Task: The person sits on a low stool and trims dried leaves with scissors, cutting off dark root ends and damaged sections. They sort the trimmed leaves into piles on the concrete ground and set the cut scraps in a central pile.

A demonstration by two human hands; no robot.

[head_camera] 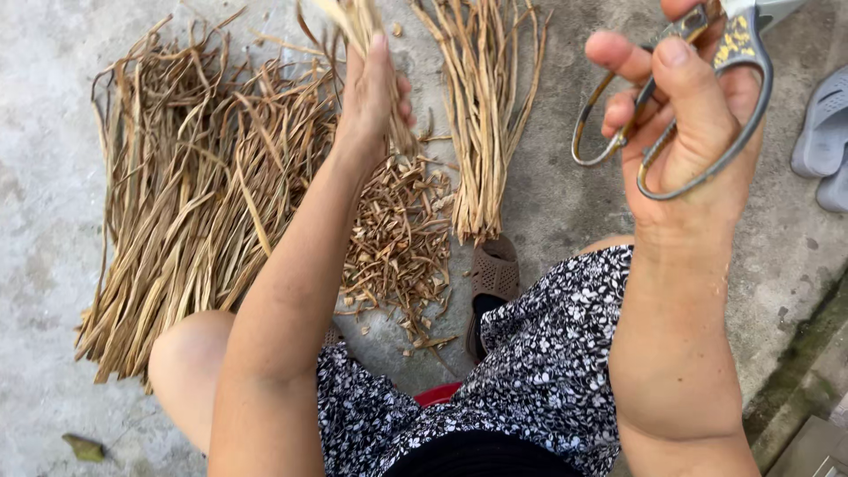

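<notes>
My left hand (375,102) is raised over the ground, shut on a small bunch of dry tan stalks (353,19) that runs out of the top of the view. My right hand (693,115) holds a pair of large metal scissors (707,97), with fingers through the loop handles and the blades out of view at the top. Below my left hand lies a heap of short cut stalk bits (397,238). A big pile of long dry stalks (190,190) lies to the left. A neat bundle of stalks (481,115) lies between my hands.
My knees and a black-and-white flowered garment (539,371) fill the lower middle. A brown sandal (493,278) sits on my foot by the cut bits. Grey slippers (826,132) lie at the right edge. A mossy concrete edge (795,380) runs at lower right.
</notes>
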